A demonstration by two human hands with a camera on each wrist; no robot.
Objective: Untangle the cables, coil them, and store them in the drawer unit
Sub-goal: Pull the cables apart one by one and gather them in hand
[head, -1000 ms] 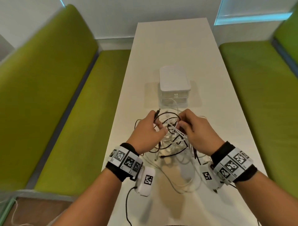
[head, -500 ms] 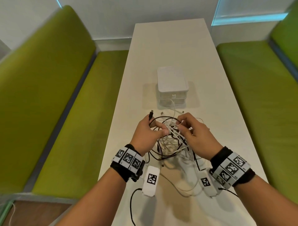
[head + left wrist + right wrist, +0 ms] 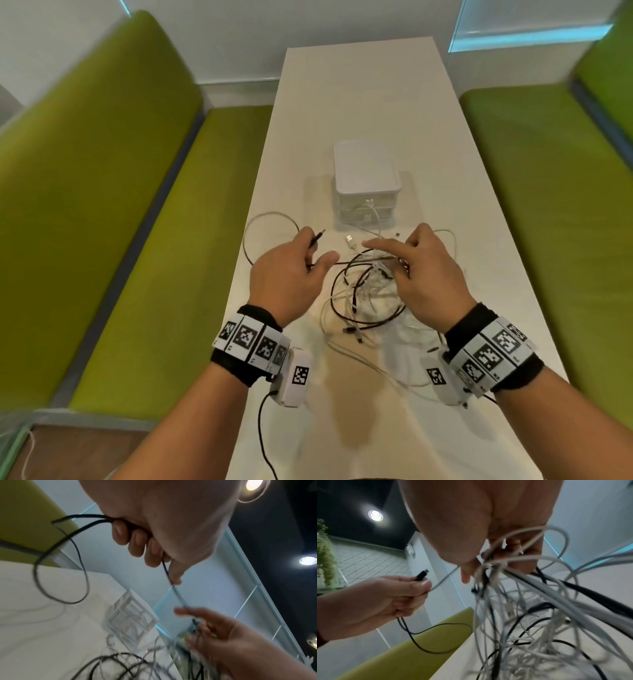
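On the white table [image 3: 359,102] in front of you the job is barely begun: your left hand [image 3: 286,274] has its fingers curled round the plug end of one black cable [image 3: 421,576], and that cable runs right into the tangle [image 3: 366,294], so by my reading it is only partly drawn out. Your right hand [image 3: 421,274] grips the top of the tangle, white and black strands bunched in its fingers with the forefinger stretched out, lifting the knot just off the tabletop while loose loops trail toward you. Nothing is coiled yet, as far as these views show. Beyond the tangle stands the drawer unit [image 3: 366,171], white-topped with clear drawers. A white cable [image 3: 371,209] hangs down its near face and joins the heap; whether its drawers hold anything else you cannot tell from here. Untangling, coiling and storing all remain.
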